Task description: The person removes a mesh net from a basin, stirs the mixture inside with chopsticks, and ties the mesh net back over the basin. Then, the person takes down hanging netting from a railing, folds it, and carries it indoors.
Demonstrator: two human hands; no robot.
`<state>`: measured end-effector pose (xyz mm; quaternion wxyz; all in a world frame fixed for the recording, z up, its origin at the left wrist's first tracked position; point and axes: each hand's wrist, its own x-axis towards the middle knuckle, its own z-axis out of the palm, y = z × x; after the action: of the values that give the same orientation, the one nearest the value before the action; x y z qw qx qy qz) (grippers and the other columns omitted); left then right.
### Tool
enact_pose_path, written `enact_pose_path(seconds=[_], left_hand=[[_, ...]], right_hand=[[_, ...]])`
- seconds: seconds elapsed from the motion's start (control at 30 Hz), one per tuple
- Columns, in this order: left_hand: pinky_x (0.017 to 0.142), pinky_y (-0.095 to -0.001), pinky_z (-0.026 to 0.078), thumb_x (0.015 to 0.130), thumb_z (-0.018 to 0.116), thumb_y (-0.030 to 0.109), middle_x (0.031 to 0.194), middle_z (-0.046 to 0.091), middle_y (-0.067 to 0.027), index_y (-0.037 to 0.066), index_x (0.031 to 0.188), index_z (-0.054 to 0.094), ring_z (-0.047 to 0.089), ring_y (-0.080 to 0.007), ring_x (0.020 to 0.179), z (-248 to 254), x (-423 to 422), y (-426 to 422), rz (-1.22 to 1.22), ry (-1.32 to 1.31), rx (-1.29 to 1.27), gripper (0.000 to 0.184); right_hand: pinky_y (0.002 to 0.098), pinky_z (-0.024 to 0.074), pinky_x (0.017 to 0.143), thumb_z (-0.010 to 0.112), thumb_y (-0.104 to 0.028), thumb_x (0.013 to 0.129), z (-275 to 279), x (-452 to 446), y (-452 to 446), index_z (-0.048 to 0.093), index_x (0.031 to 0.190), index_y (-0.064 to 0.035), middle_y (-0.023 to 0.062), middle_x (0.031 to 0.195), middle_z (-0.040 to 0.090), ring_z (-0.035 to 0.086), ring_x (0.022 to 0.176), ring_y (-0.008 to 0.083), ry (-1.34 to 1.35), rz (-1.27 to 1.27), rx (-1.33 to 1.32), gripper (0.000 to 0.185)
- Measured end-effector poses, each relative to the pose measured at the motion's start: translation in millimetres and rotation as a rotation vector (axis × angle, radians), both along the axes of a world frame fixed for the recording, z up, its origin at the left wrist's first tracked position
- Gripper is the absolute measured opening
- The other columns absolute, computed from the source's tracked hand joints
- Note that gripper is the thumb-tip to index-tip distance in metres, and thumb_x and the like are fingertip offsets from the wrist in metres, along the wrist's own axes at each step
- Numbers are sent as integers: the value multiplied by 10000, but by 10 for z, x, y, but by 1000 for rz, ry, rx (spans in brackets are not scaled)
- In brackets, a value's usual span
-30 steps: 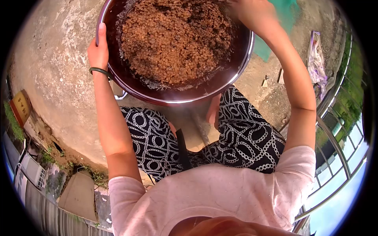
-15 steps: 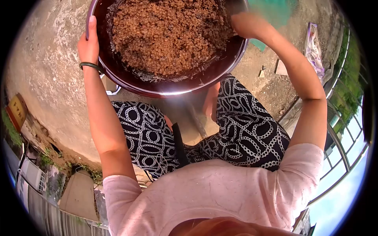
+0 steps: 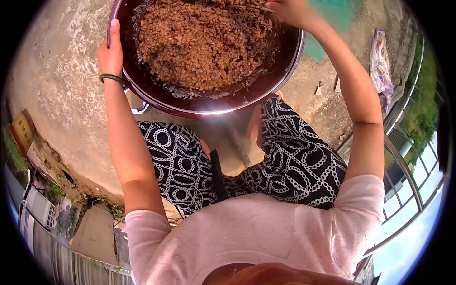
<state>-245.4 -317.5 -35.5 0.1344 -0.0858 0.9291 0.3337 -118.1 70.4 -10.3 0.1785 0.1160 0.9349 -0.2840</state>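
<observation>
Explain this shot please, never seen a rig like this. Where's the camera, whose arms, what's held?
No machine here: one person working bare-handed. The camera sits on their head, looking forward and down, so you see their own arms and patterned trousers. The left hand grips the rim of a big dark bowl holding a brown, grainy mixture. The right hand is at the bowl's far right side; whether it holds something is unclear. On the ground lie a green sheet and crumpled plastic.
</observation>
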Motion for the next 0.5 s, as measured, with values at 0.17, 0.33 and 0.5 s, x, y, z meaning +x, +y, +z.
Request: enact_pose_path(seconds=[0.17, 0.33, 0.5], left_hand=[[674, -306, 410, 773, 491, 789, 676, 541, -71, -33, 724, 603, 482, -173, 687, 26, 0, 11, 16, -12, 27, 831], [653, -285, 390, 772, 488, 793, 654, 510, -46, -6, 695, 589, 462, -155, 669, 22, 20, 29, 33, 20, 77, 809], [635, -282, 373, 777, 484, 790, 650, 492, -39, 3, 673, 559, 445, -151, 657, -41, 12, 31, 25, 60, 108, 798]], right_hand=[[396, 550, 709, 542, -132, 858, 162, 417, 20, 667, 863, -19, 191, 844, 682, 675, 842, 329, -263, 270, 644, 169], [429, 544, 777, 568, -163, 854, -398, 543, -200, 683, 852, -10, 203, 901, 682, 661, 911, 348, -263, 223, 339, 192], [316, 454, 484, 604, -200, 909, -695, 246, -533, 688, 978, -7, 81, 632, 621, 539, 468, 155, -366, -118, -306, 221]])
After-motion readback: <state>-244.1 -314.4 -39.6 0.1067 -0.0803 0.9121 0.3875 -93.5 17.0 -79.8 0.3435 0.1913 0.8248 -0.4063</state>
